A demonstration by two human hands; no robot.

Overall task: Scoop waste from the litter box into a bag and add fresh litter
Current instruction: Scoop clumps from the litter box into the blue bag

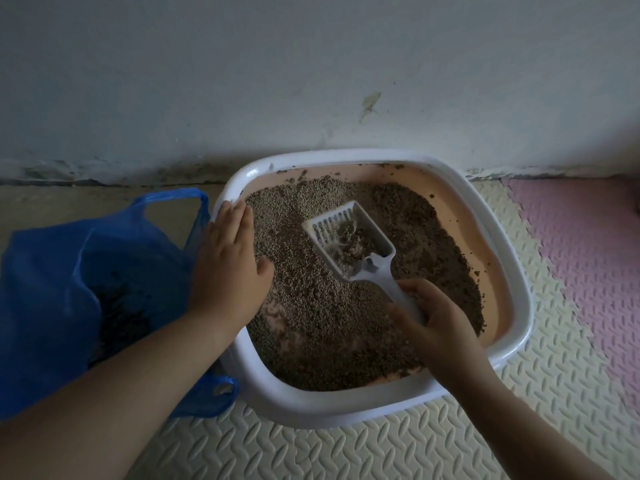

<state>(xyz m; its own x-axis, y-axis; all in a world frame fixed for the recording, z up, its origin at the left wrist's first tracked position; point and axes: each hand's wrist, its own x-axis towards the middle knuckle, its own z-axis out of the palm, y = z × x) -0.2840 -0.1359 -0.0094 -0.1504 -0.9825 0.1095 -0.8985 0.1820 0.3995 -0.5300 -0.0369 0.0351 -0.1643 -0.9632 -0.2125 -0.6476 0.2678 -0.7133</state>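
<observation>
Gripping the scoop by its handle, the right hand holds it loaded over the litter box; the left hand lies flat on the rim. Granules could be spilled if it is tilted before the blue bag is reached.

Cream textured foam mat with a pink tile at right; bearing a white-rimmed litter box; blue plastic bag touching its left side.

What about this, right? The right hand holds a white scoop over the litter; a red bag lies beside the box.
The bag is blue, not red; the head view shows it. The right hand does hold the white scoop over the litter.
</observation>
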